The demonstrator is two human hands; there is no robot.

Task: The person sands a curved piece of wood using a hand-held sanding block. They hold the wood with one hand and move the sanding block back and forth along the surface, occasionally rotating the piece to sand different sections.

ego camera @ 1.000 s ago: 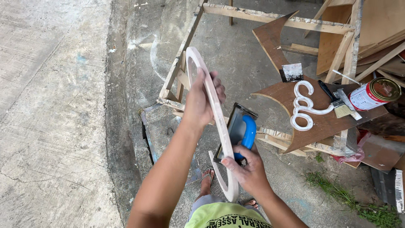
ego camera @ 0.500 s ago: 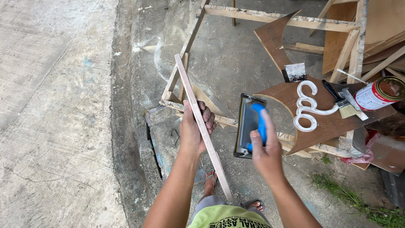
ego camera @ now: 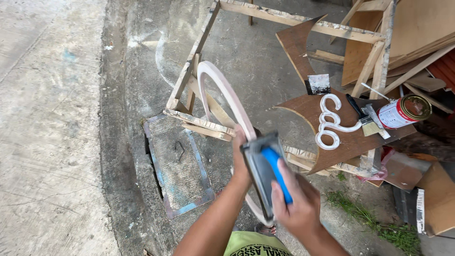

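- Since half a second ago the white ring piece (ego camera: 222, 95) has turned from nearly edge-on to show its curved face, and the sanding block (ego camera: 265, 170) has come across from the right to sit in front of it.
- The ring piece is a thin white oval hoop, held up in the air and tilted, its top arching over the wooden frame (ego camera: 199, 118) and its lower end passing behind the block and down toward the person's lap.
- The left hand (ego camera: 241, 159) is wrapped around the hoop at its lower middle, fingers closed on it; most of the hand is hidden by the block.
- The right hand (ego camera: 296, 206) is clenched around the blue handle (ego camera: 277, 175) of the grey sanding block, whose flat side lies against the hoop.
- Below, a metal drain cover (ego camera: 177, 166) is set in the concrete ground.
- To the right, a brown board (ego camera: 332, 137) carries a white curly cut-out (ego camera: 329, 122), a paintbrush (ego camera: 362, 116) and a paint can (ego camera: 403, 111) lying on its side.
- Scrap timber and plywood are stacked at the upper right.
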